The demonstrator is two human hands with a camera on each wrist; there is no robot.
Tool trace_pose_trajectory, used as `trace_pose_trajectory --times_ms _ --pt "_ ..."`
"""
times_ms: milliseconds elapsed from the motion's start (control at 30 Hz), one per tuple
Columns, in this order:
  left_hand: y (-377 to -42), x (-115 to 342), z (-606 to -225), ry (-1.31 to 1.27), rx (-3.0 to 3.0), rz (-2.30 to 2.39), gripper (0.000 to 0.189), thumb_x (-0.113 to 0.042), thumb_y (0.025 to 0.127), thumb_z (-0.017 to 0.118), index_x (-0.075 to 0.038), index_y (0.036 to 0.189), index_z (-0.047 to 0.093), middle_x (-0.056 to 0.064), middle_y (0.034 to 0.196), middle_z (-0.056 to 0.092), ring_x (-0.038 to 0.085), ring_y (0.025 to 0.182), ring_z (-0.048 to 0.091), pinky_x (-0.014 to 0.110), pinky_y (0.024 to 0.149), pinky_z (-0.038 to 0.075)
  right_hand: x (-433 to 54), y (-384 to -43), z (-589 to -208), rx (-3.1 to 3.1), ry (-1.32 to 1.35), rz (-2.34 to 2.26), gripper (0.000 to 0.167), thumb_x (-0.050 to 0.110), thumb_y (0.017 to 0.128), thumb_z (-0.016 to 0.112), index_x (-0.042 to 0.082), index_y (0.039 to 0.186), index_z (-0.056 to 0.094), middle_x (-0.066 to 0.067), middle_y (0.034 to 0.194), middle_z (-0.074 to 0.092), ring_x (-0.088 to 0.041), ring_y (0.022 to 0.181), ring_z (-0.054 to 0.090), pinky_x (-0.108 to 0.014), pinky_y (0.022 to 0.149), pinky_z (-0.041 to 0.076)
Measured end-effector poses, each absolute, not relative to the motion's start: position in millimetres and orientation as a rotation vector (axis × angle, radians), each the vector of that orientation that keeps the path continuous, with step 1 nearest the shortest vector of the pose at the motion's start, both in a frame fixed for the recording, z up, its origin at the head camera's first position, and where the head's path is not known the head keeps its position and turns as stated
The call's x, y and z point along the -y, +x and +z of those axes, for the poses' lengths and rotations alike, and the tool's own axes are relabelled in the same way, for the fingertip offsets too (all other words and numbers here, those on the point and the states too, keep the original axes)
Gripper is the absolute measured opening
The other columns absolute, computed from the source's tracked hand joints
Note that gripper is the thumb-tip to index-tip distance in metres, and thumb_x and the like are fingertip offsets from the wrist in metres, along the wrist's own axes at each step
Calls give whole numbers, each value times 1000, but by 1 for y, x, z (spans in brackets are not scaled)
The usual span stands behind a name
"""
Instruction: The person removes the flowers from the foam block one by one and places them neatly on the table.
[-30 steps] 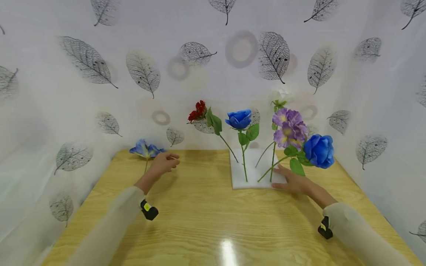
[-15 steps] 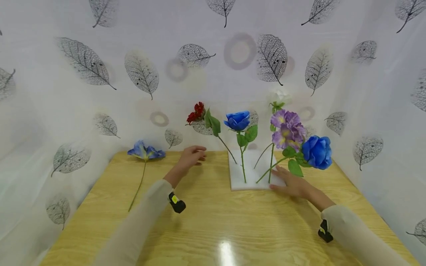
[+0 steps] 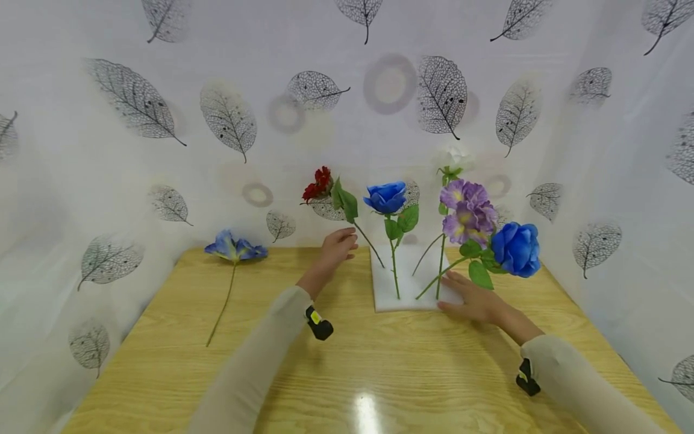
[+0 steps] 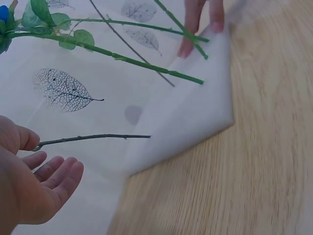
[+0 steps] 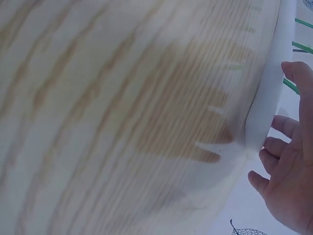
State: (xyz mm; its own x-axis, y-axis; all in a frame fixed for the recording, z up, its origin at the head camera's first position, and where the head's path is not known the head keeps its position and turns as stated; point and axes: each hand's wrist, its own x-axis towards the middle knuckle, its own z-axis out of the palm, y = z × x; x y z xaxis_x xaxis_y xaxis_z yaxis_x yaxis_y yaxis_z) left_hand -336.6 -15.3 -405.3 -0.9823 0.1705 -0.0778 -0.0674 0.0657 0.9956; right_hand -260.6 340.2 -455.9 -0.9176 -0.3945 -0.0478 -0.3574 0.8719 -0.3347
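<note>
My left hand (image 3: 333, 250) is at the dark stem of a red artificial flower (image 3: 320, 184). In the left wrist view, that stem (image 4: 98, 137) reaches to the thumb and index fingertips, while the other fingers of the left hand (image 4: 44, 186) are loosely spread. The stem stands slanted in a white foam board (image 3: 387, 295). My right hand (image 3: 472, 300) rests at the board's right front corner, fingers spread over its edge. Also stuck in the board are a blue rose (image 3: 386, 198), a purple flower (image 3: 468, 211), a leaning blue rose (image 3: 515, 248) and a white flower (image 3: 455, 160).
A blue-violet flower (image 3: 234, 248) with a long stem lies on the wooden table (image 3: 303, 374) at left. A pale leaf-print curtain (image 3: 325, 138) hangs behind and at both sides of the table.
My left hand has moved right, away from the lying blue-violet flower to the red flower's stem. My right hand has stayed at the foam board.
</note>
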Motion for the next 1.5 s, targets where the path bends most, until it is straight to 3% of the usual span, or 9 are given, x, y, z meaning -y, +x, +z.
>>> trace_pose_trajectory --times_ms 233,600,833,1233,1500 --pt "-344 2 -411 94 -2125 2103 42 -17 108 49 -3 147 50 17 146 56 35 133 56 48 110 49 -341 -263 -458 -2942 -622 -455 79 54 100 58 0 154 40 -26 163 30 -50 147 33 -68 112 36" --pt "-354 -16 -429 62 -2125 2222 34 -9 105 56 -2 137 63 17 127 71 32 119 68 45 101 56 -340 -263 -459 -2942 -612 -467 79 54 100 57 -1 154 40 -26 163 30 -51 147 32 -68 113 35" --pt "-351 -25 -441 115 -2080 2232 34 -12 107 53 1 137 62 20 128 70 34 122 67 49 106 52 -342 -263 -460 -2943 -604 -481 77 52 100 58 -1 154 41 -26 163 30 -50 148 31 -67 114 35" --pt "-352 -38 -461 71 -1948 2327 31 -6 105 56 6 132 64 23 124 70 37 120 67 46 103 55 -338 -260 -458 -2948 -622 -504 77 50 100 59 -3 153 41 -28 162 30 -51 147 32 -66 115 34" --pt "-354 -39 -464 85 -1943 2293 28 -7 105 56 4 127 68 20 121 73 41 124 64 44 103 55 -337 -259 -455 -2937 -600 -499 77 51 100 58 -2 153 41 -27 163 29 -51 148 30 -67 114 33"
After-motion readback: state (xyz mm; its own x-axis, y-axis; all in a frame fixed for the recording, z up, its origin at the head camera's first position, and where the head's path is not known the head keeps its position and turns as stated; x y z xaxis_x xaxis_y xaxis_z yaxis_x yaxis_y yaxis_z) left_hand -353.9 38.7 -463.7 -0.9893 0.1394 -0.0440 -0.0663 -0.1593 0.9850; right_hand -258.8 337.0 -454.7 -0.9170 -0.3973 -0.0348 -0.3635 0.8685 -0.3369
